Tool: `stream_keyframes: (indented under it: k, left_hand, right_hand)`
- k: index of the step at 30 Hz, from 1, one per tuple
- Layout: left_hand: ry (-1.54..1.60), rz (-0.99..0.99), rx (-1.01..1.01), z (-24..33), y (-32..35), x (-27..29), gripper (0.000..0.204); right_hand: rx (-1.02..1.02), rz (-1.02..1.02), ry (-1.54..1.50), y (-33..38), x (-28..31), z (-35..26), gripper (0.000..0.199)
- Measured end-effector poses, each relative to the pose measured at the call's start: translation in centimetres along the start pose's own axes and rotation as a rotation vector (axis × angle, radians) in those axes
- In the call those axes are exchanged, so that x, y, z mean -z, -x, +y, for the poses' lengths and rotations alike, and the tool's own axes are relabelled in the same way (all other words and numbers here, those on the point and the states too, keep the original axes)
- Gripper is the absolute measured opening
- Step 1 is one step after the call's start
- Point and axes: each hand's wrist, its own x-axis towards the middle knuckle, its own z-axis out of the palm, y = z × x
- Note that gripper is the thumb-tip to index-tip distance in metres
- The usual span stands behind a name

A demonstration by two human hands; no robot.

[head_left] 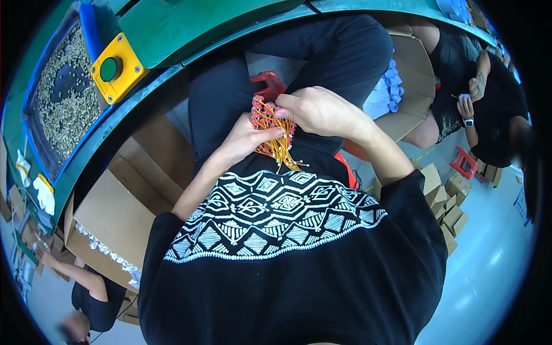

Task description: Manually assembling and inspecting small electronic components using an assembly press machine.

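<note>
Clasping a wire bundle [280,150] in left hand [244,138] and right hand [315,113], brown carton [115,215] leftward, yellow switch box [131,64] on table [190,26]

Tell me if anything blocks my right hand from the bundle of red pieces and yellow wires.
Nothing visible does. The right hand touches the bundle; the left hand holds it from the opposite side.

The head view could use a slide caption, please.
Both hands hold a bundle of red parts with thin yellow wires.
</note>
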Motion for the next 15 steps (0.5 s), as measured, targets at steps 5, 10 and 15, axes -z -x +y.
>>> stream_keyframes:
  k: [5,10,15]
  left_hand:
    - [0.051,0.064,-0.009,-0.6,0.0,-0.3,0.021]
    - [0.041,0.093,0.003,-1.2,-0.3,-0.1,0.021]
    - [0.024,0.036,0.018,-1.4,-0.4,0.6,0.029]
  right_hand:
    - [0.1,0.266,0.142,0.4,-2.4,0.6,0.033]
    - [0.064,0.27,0.25,0.5,-2.5,0.2,0.031]
    - [-0.042,0.201,-0.201,0.5,-0.8,1.3,0.027]
